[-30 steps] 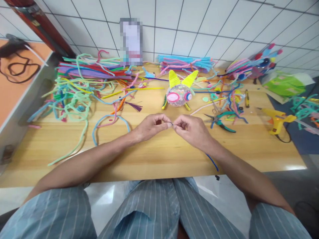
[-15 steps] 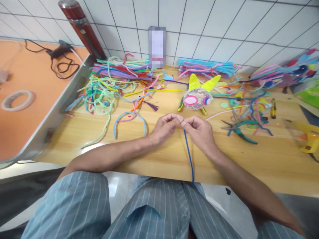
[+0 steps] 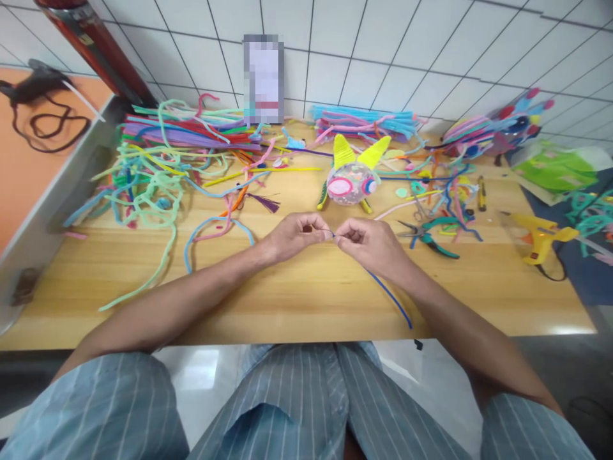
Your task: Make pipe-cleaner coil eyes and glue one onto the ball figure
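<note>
A blue pipe cleaner [image 3: 390, 294] runs from the fingertips of my right hand [image 3: 366, 241], passing under that hand and trailing toward the table's front edge. My left hand [image 3: 299, 236] pinches at the same end, its fingertips almost meeting the right ones. Only a tiny bit of blue shows between the two pinches. Just beyond my hands stands a clear, glittery ball figure [image 3: 352, 185] with yellow ears, pink and blue eyes and dark green-and-yellow legs. Green-handled pliers [image 3: 431, 236] lie to the right of my right hand.
Tangled pipe cleaners [image 3: 153, 191] spread over the left of the wooden table [image 3: 268, 306]. Bundles of pipe cleaners [image 3: 364, 121] lie along the tiled wall. A yellow glue gun [image 3: 541, 236] rests at right, near a yellow cutter [image 3: 481, 193]. A phone [image 3: 264, 80] leans on the wall.
The view has shifted to the right. The blue pipe cleaner's free end has swung from hanging straight toward me to slanting right, under my right hand. Both hands keep pinching at its end.
</note>
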Demonstrator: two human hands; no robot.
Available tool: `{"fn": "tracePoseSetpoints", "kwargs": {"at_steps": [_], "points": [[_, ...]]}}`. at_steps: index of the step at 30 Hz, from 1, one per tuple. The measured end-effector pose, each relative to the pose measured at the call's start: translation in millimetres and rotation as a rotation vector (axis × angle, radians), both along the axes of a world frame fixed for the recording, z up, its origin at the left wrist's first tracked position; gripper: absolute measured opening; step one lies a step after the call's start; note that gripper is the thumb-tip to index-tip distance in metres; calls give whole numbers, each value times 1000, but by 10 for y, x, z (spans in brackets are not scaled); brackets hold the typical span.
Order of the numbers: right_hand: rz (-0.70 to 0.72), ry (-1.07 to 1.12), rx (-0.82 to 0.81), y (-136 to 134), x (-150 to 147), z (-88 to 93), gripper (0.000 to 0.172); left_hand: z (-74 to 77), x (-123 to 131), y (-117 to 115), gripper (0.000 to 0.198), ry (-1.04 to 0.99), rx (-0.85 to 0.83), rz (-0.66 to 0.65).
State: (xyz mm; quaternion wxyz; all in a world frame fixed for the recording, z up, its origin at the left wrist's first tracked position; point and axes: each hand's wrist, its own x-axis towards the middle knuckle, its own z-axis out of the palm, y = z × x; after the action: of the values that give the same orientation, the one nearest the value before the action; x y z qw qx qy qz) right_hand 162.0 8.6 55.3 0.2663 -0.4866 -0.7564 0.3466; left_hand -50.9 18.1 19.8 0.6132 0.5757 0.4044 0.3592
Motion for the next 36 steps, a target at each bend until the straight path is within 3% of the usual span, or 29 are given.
{"fn": "tracePoseSetpoints", "kwargs": {"at_steps": [8, 13, 16, 22, 27, 31, 36], "points": [[-193, 268, -78, -107, -254, -230, 16, -82, 191, -236, 40, -373, -289, 314], [-197, 356, -203, -56, -250, -268, 22, -75, 214, -212, 43, -484, -483, 285], [-136, 263, -217, 3, -140, -186, 20, -60, 142, -93, 44, -374, -401, 181], [-31, 53, -103, 14, -35, -83, 11, -37, -15, 55, 37, -17, -47, -39], [19, -40, -44, -12, 6, -10, 8, -33, -25, 36, 38, 42, -1, -93], [-40, 22, -26, -39, -46, -19, 10, -44, 67, -66, 41, -93, -40, 93], [-202, 292, -118, -92, -299, -245, 19, -82, 191, -225, 44, -357, -204, 369]]}}
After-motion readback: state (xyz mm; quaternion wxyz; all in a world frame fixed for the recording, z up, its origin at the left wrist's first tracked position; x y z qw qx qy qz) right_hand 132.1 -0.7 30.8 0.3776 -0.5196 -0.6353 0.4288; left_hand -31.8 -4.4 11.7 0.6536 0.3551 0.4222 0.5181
